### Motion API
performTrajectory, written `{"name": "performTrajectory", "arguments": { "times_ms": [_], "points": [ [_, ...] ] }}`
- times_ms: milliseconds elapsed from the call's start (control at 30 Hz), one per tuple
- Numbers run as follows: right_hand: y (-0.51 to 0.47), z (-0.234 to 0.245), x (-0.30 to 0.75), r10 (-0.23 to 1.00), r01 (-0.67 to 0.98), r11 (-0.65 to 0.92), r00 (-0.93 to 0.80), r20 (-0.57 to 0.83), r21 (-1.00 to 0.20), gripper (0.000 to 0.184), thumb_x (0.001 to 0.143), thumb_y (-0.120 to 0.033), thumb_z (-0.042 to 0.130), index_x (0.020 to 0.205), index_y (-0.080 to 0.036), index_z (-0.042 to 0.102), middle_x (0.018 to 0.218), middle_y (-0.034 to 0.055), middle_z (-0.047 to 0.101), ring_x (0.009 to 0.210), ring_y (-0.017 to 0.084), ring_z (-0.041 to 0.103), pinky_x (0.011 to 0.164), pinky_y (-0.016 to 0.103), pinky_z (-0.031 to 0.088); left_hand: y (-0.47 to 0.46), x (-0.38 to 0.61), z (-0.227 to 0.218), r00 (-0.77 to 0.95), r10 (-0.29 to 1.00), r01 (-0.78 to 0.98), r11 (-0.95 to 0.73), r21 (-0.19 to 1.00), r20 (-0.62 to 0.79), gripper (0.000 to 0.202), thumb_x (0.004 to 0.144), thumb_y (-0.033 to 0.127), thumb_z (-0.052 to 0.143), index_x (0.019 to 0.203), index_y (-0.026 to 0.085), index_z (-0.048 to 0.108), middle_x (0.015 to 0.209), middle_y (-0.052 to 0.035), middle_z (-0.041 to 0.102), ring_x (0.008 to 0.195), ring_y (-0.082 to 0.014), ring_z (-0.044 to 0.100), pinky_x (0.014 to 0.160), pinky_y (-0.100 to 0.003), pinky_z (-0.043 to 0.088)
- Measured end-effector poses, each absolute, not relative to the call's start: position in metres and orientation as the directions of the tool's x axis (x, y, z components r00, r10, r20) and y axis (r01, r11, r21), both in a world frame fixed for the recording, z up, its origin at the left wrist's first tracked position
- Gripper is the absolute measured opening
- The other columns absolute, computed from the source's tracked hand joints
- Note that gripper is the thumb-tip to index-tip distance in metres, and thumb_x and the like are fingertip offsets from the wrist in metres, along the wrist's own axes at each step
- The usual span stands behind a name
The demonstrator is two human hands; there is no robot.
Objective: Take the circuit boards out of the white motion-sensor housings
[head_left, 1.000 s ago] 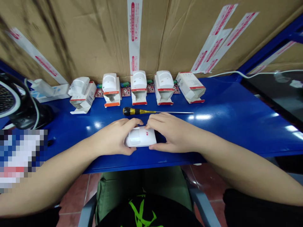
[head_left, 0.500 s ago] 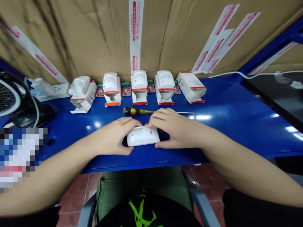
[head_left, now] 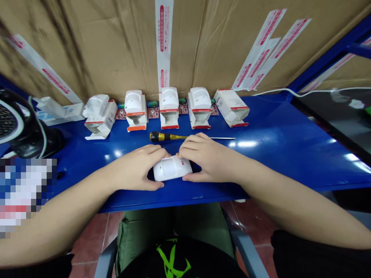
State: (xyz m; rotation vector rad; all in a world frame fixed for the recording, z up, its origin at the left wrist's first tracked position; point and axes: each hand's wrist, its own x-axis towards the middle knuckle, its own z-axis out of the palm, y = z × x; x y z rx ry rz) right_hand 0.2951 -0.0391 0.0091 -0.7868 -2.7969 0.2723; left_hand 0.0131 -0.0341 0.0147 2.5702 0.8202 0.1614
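Two hands, left (head_left: 135, 170) and right (head_left: 208, 160), grip a rounded white plastic sensor casing (head_left: 172, 168) on a glossy blue tabletop (head_left: 275, 154).

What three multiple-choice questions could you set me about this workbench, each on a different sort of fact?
1. Where does the screwdriver lie?
A) on the floor
B) on the table, behind the left hand and right hand
C) on the chair

2. What colour is the table top?
A) green
B) red
C) blue

3. How is the nearest white sensor held?
A) between both hands
B) by the right hand alone
C) not at all

Answers:
1. B: it lies just beyond the hands, before the row of white sensors.
2. C: the glossy surface shows blue.
3. A: each hand touches it from its own side.
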Motion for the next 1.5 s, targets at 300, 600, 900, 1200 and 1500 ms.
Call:
{"name": "performTrajectory", "arguments": {
  "times_ms": [300,600,900,1200,1500],
  "points": [
    [-0.036,0.005,0.294,0.464,0.410,0.875,-0.862,0.205,-0.257,0.041,0.101,-0.011,0.055,0.136,-0.022,0.072,0.124,0.0140,0.070,0.111,0.028,0.065,0.098,0.046,0.053,-0.030,0.005,0.019,0.874,0.485,0.404,-0.684,0.608,-0.036,0.046,0.076,0.022,0.088,0.115,0.024,0.064,0.101,0.0020,0.066,0.083,-0.0167,0.065,0.076,-0.027,0.051],
    [-0.041,0.009,0.294,0.432,0.320,0.841,-0.882,0.187,-0.436,0.057,0.090,-0.044,0.084,0.137,-0.018,0.067,0.137,0.0182,0.071,0.124,0.033,0.067,0.106,0.051,0.053,-0.025,0.005,0.015,0.878,0.472,0.346,-0.735,0.583,0.074,0.030,0.087,0.029,0.081,0.113,0.024,0.067,0.083,0.0051,0.060,0.069,-0.0136,0.058,0.067,-0.025,0.044],
    [-0.047,0.005,0.283,0.395,0.241,0.840,-0.885,0.244,-0.486,0.079,0.070,-0.039,0.098,0.135,-0.017,0.060,0.136,0.0171,0.070,0.128,0.033,0.065,0.112,0.050,0.053,-0.024,0.005,0.018,0.875,0.437,0.260,-0.786,0.562,0.207,0.008,0.096,0.028,0.072,0.100,0.021,0.069,0.077,0.0035,0.061,0.066,-0.0122,0.059,0.064,-0.024,0.045],
    [0.026,0.033,0.425,0.811,0.591,0.581,-0.365,0.457,-0.560,0.063,0.086,-0.038,0.077,0.144,-0.027,0.055,0.159,0.0197,0.057,0.146,0.043,0.058,0.119,0.062,0.051,-0.011,-0.007,0.019,0.770,0.546,0.369,-0.803,0.468,0.330,0.011,0.100,0.028,0.064,0.092,0.021,0.069,0.064,0.0060,0.051,0.062,-0.0124,0.058,0.067,-0.024,0.049],
    [0.092,-0.018,0.456,0.836,0.835,0.411,-0.185,0.516,-0.366,0.044,0.074,-0.032,0.068,0.117,-0.026,0.076,0.142,0.0193,0.068,0.142,0.049,0.059,0.122,0.078,0.041,0.003,-0.015,0.016,0.698,0.617,0.456,-0.775,0.438,0.364,0.016,0.099,0.028,0.061,0.088,0.020,0.070,0.064,0.0066,0.049,0.058,-0.0107,0.053,0.063,-0.023,0.045]
  ]
}}
